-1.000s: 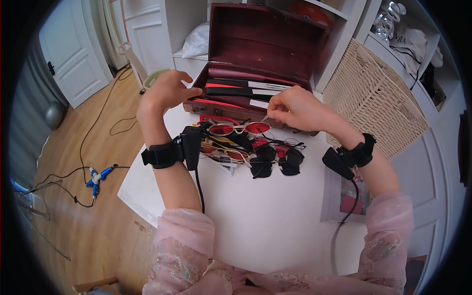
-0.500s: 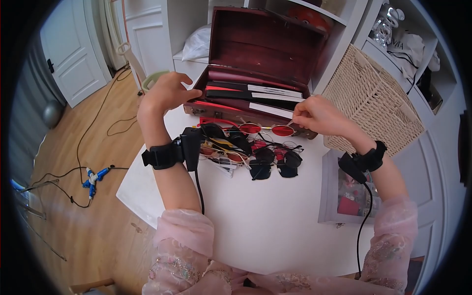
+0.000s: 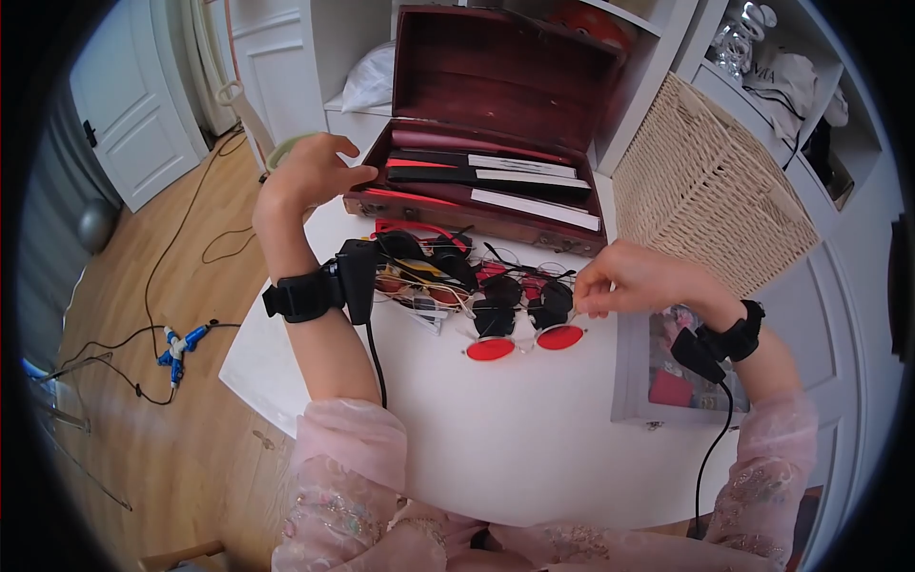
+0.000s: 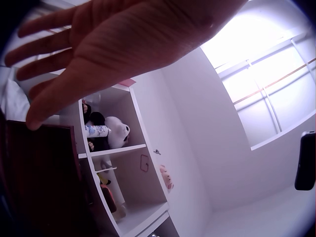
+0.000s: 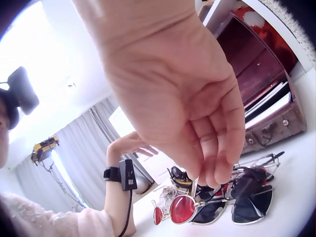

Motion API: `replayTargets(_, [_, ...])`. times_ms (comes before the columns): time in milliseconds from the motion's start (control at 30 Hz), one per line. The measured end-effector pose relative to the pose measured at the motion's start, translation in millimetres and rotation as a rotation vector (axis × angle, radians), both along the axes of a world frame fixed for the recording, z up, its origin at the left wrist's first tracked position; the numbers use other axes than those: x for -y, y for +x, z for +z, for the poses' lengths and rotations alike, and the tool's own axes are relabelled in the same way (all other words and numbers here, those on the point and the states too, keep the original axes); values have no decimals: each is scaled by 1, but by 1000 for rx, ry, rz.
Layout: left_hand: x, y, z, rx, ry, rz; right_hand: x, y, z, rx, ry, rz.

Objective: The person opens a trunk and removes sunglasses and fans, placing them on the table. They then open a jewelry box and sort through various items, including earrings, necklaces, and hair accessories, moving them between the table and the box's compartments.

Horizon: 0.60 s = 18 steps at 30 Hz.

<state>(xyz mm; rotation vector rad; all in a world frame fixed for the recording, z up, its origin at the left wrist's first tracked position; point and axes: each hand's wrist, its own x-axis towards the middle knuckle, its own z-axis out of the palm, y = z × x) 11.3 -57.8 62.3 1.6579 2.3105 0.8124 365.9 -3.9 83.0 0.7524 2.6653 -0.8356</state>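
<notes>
My right hand [image 3: 634, 278] pinches one arm of the red-lensed glasses [image 3: 559, 337], whose round lenses lie over the near edge of a pile of sunglasses [image 3: 448, 255]. In the right wrist view, thumb and fingertips of the right hand [image 5: 173, 94] meet on the thin arm just above a red lens [image 5: 182, 209]. My left hand [image 3: 310, 176] is at the left front corner of the dark red chest [image 3: 457, 212], fingers extended and holding nothing. The left wrist view shows that hand [image 4: 103, 54] with its fingers spread. The chest stands with its lid up, black and white flat items [image 3: 534, 181] inside.
A woven basket [image 3: 710, 186] stands right of the chest. On the white table's [image 3: 477, 439] right side lies a grey case [image 3: 634, 381] with a clear top. Cables and a blue-white connector [image 3: 174, 351] are on the floor at left. Cabinet shelves rise behind.
My right hand has carried the red-lensed glasses rightward and then toward the table's near side, from beside the chest to the front of the pile. My left hand has stayed by the chest corner.
</notes>
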Motion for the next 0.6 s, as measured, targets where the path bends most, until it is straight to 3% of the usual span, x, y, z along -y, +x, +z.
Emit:
replayTargets(333, [-1,2,2,-59,-9,-24,-7,13,-38,114,32,-156])
replayTargets(433, [-1,4,4,-10,-47,-1,-2,13,-43,192,196,-168])
replayTargets(500, [2,9,6,-12,-37,21,-3,17,-52,219,449,-45])
replayTargets(600, [2,7,7,-9,-30,8,2,15,-52,294,487,-13])
